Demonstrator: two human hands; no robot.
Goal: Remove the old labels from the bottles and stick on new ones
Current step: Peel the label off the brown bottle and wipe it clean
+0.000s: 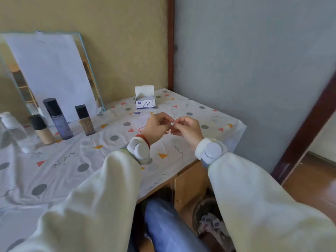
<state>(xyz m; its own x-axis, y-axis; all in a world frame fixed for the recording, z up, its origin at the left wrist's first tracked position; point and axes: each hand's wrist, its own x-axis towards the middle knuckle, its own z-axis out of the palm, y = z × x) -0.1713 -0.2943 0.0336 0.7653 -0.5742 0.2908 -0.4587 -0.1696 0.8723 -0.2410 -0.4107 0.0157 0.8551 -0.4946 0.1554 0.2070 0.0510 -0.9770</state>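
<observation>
Head view: both hands meet above the counter (181, 157).
Left grip (157, 125): fingertips pinching something tiny, cannot tell what.
Right grip (188, 128): likewise.
Bottles (58, 119): upright, left.

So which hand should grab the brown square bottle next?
Probably the left hand. The brown square bottle stands on its side of the table, with nothing between them. The right hand would have to cross over. Both hands are pinching something tiny right now.
</observation>
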